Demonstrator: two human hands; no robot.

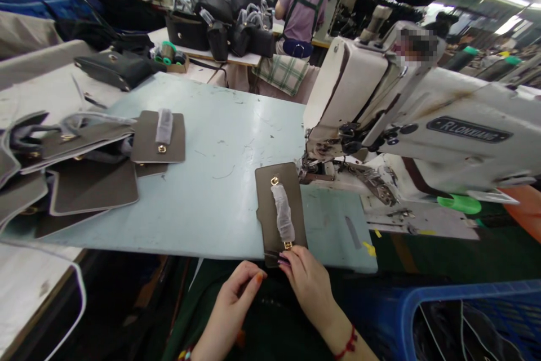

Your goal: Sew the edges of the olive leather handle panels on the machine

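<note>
A grey-brown bag panel (264, 209) lies on the table's front edge beside the sewing machine. It carries a plastic-wrapped handle (283, 214) between gold-coloured fittings. At the panel's near end, my right hand (308, 285) has its fingers closed on a small, slim dark tool (274, 255), whose tip lies over the panel; its exact kind is unclear. My left hand (236, 299) is just off the table edge, left of the panel's near end. Its thumb and forefinger are pressed together, and anything between them is too small to make out.
At right stands a white sewing machine (465, 124). More bag panels (95, 186) are piled on the table's left, with one handled panel (177, 136) at their edge. A blue basket (406, 316) sits lower right. Black bags (190, 31) and a person (298, 12) are behind.
</note>
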